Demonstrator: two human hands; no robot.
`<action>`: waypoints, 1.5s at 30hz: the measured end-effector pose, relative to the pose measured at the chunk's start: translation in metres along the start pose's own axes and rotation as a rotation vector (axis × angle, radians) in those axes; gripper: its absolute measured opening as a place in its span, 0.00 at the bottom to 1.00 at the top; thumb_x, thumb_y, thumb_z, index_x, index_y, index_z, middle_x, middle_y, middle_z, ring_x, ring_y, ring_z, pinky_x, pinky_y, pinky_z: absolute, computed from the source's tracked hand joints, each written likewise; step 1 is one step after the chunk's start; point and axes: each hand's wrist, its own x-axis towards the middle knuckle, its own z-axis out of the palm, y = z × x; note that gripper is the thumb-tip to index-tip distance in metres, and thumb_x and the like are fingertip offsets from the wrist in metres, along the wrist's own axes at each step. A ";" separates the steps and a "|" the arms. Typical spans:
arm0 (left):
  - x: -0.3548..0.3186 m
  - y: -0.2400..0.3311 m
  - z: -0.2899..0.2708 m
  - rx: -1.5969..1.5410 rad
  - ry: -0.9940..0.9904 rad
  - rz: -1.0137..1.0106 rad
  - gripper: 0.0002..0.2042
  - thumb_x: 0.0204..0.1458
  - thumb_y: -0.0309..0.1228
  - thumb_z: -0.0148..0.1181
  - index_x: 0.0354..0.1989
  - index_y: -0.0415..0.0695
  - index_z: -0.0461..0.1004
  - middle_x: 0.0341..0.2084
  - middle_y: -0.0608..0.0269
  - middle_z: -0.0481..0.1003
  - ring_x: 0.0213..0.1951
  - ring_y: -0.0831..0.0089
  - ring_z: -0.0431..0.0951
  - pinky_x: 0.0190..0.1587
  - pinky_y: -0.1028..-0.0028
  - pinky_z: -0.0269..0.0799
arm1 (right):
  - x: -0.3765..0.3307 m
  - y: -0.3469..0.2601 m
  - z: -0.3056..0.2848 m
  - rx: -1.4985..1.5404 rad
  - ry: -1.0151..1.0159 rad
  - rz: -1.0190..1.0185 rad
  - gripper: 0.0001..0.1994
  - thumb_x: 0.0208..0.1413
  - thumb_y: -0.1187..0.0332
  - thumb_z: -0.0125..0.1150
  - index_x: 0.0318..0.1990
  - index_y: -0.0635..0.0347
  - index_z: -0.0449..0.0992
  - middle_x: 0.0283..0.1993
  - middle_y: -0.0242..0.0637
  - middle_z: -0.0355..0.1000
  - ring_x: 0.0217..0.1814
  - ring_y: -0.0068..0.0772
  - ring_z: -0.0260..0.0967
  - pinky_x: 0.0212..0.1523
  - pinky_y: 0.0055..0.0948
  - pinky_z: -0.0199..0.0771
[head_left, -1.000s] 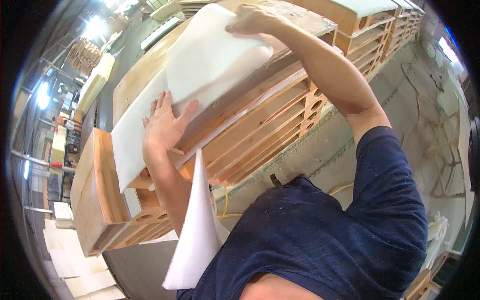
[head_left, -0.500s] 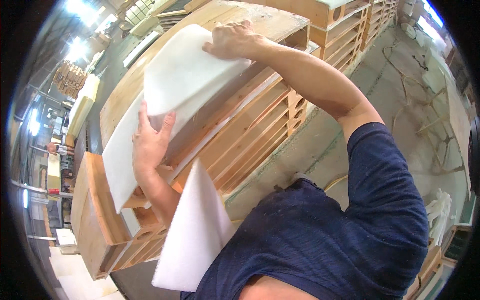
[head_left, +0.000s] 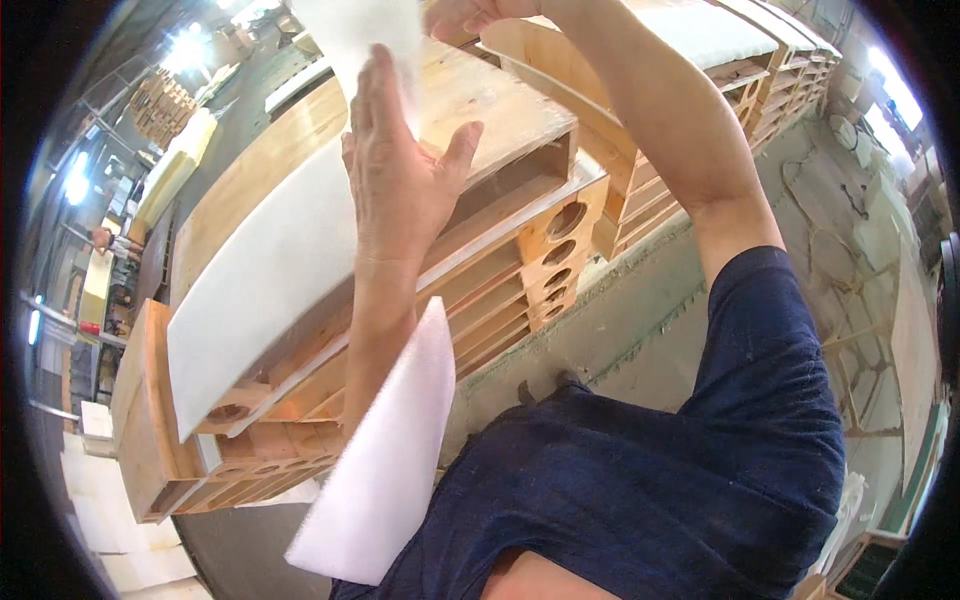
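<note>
left hand now flat, fingers spread on the lifted white foam sheet; right hand pinching its top edge; sheet's risen off the wooden stack

Illumination is bright and even, supplied by ceiling lamps that flare to white glare at upper left. Further overexposure occurs at the upper right rim. Shadows are soft. The fisheye lens bends straight edges toward a black circular border. The foam sheet at the lower edge shows slight blur.
</note>
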 end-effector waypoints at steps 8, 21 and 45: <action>0.001 0.026 0.052 0.292 -0.366 0.019 0.25 0.44 0.18 0.54 0.55 0.51 0.71 0.57 0.59 0.68 0.59 0.61 0.66 0.62 0.49 0.55 | 0.031 0.091 -0.067 -0.128 -0.039 -0.078 0.18 0.51 0.51 0.63 0.23 0.56 0.74 0.15 0.30 0.64 0.10 0.23 0.58 0.10 0.23 0.56; -0.005 0.040 0.063 0.457 -0.588 0.023 0.24 0.47 0.17 0.48 0.54 0.50 0.72 0.57 0.59 0.68 0.60 0.63 0.66 0.64 0.49 0.52 | 0.038 0.156 -0.070 -0.345 0.111 -0.283 0.17 0.40 0.53 0.70 0.21 0.59 0.78 0.15 0.29 0.63 0.16 0.22 0.56 0.16 0.26 0.52; 0.049 0.036 0.121 0.492 -0.942 -0.311 0.38 0.56 0.62 0.36 0.68 0.47 0.49 0.68 0.51 0.46 0.69 0.54 0.44 0.68 0.53 0.38 | 0.153 0.152 -0.090 -0.399 -0.257 -0.438 0.17 0.42 0.57 0.70 0.34 0.61 0.81 0.28 0.36 0.74 0.28 0.29 0.68 0.27 0.31 0.68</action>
